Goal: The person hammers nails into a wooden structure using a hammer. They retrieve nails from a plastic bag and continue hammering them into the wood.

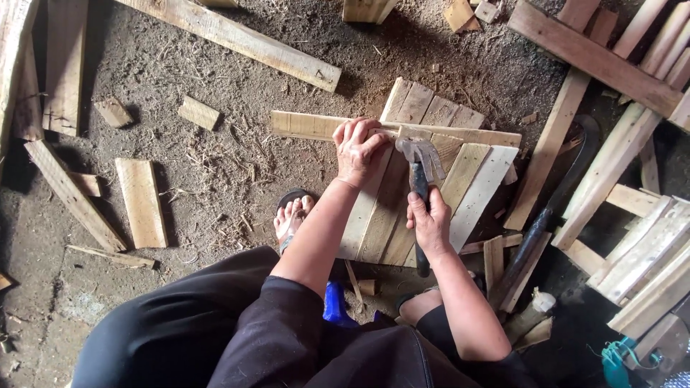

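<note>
Two bare hands work over a small slatted wooden panel (460,183) lying on the dirt floor (215,172). At the panel's far edge the left hand (359,151) presses down on the cross batten (309,126), fingers curled over the wood — whether they pinch a nail there cannot be told. Just beside it, the right hand (430,223) has its grip wrapped tight round the dark handle of a claw hammer (420,172); the metal head rests on the batten, touching the left hand's fingertips, while the handle runs back across the slats toward the person. One hammer shows. About seven slats make up the panel, crossed by one batten. One sandalled foot (293,215) stands on the floor at the panel's near left corner. One long plank (237,39) lies well apart beyond the far edge, and four short offcuts (141,201) are scattered on the floor to the left. One long dark blade (546,215) lies along the panel's right side, next to a stack of planks (632,237).
</note>
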